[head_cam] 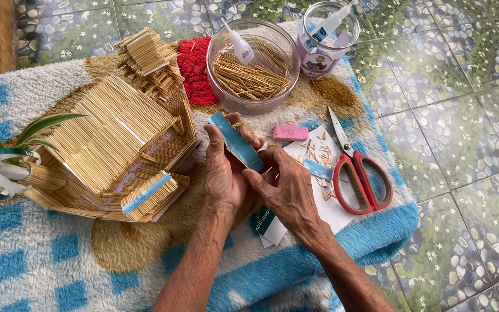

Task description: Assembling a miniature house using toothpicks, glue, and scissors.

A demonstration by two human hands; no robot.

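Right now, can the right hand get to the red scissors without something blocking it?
Probably yes. The right hand is pinching the blue strip together with the left hand, but the red scissors lie just to its right on the towel, with nothing between them.

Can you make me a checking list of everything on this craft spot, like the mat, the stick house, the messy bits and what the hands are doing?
Surface: a fluffy blue, white and tan mat spread on a pebble-pattern tiled floor.
Job's things: a blue strip piece; a stick house; a clear bowl of sticks with a glue bottle in it.
Clutter: red-handled scissors, a pink block, white paper with stick scraps, a clear jar, a red cloth.
Grippers: the left hand and right hand both hold the strip piece.
Cables: nothing seen.
Surroundings: plant leaves at left.
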